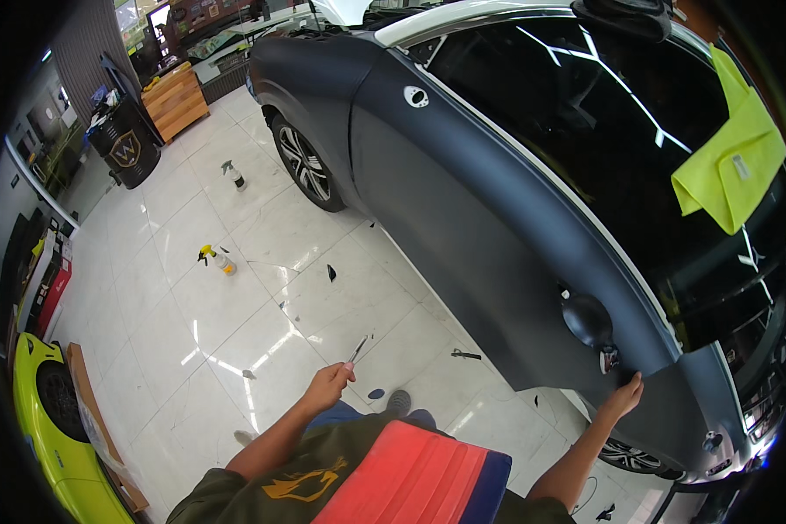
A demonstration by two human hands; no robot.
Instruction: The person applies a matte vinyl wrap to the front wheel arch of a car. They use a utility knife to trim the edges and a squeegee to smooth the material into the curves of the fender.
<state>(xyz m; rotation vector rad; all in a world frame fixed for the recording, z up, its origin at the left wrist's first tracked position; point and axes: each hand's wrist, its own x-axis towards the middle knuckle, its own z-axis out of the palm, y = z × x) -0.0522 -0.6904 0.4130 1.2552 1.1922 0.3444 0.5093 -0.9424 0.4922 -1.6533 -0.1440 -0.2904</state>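
My left hand [327, 389] is closed around a slim silver cutter knife [358, 349], its tip pointing up and away from me over the floor. My right hand [622, 400] reaches to the rear edge of the matt dark grey car door [489, 218], and its fingers are curled against that edge; the fingertips are partly hidden. Just above this hand is the door handle recess [588, 319], a dark round cup with an uncovered fitting [609, 358] at its lower end. A round opening [417, 96] shows where the door meets the window, near the front.
Two spray bottles, one yellow-topped [217, 259] and one grey-topped [233, 175], stand on the tiled floor [175, 323]. Dark scraps [466, 355] lie about. A yellow-green cloth [734, 157] hangs over the side glass. A black drum [124, 144], wooden box [175, 100] and lime car [52, 419] are leftward.
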